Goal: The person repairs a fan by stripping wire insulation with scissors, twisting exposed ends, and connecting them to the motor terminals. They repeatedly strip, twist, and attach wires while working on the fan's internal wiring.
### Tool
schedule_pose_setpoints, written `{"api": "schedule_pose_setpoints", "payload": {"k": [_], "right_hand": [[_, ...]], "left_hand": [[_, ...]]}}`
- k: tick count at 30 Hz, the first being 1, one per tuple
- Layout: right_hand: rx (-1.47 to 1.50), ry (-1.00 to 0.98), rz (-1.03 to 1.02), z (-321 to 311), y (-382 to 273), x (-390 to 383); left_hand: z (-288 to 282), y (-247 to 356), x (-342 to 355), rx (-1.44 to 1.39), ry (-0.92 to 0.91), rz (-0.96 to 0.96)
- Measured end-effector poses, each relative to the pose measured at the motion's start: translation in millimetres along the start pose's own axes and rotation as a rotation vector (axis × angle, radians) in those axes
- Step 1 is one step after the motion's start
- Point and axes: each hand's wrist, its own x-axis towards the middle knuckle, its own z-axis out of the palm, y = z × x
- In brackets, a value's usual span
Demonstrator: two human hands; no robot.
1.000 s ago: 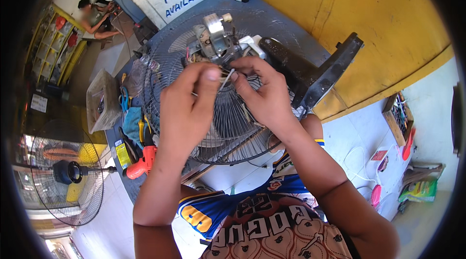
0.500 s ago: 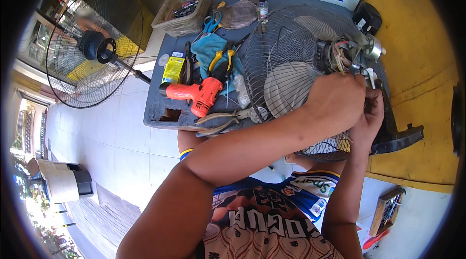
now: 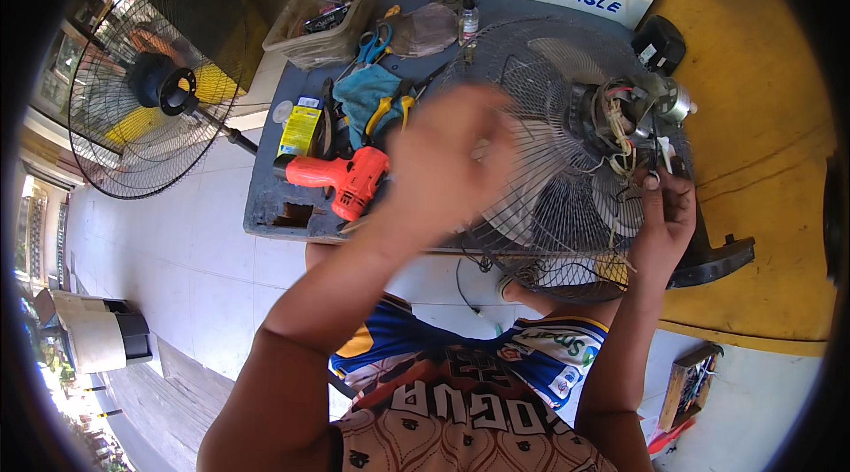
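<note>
An electric fan with a black wire grille lies on the table, its motor exposed at the back and several loose wires hanging from it. Beside the motor, the thumb and fingers of my right hand pinch a thin dark wire. My left hand is smeared by motion over the left edge of the grille, close to the tools. Its fingers are too blurred to read. To its left lie an orange-red power drill, yellow-handled pliers and a blue cloth.
Blue-handled scissors, a small bottle and a plastic tub stand farther back on the table. A yellow box is near the drill. Another standing fan is at the left; a yellow wall bounds the right.
My left hand has left the motor's wires and swung left toward the tools. My right hand stays by the motor, still pinching. The whole view has shifted slightly.
</note>
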Motion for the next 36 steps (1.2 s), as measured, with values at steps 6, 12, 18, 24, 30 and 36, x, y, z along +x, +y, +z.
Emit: {"api": "schedule_pose_setpoints", "payload": {"k": [6, 12, 18, 24, 30, 36], "right_hand": [[0.034, 0.037, -0.006, 1.4, -3.3, -6.3], [-0.011, 0.123, 0.038, 1.6, -3.2, -6.5], [0.114, 0.066, 0.01, 3.8, -1.9, -7.8], [0.17, 0.071, -0.006, 4.0, -2.9, -6.8], [0.18, 0.081, -0.006, 6.6, -3.5, -8.7], [0.179, 0.093, -0.013, 6.0, -1.4, -10.0]], "left_hand": [[-14.0, -146.2, 14.1, 0.628, -0.698, -0.591], [1.9, -192.6, 11.9, 0.711, -1.129, -0.57], [-19.1, -234.1, 15.4, -0.019, -0.541, -0.991], [-48.2, -108.7, 40.6, -0.428, -0.186, -0.719], [-12.8, 40.6, 44.4, 0.322, -0.621, 0.321], [25.5, 68.5, 51.8, 0.49, -0.67, 0.486]]}}
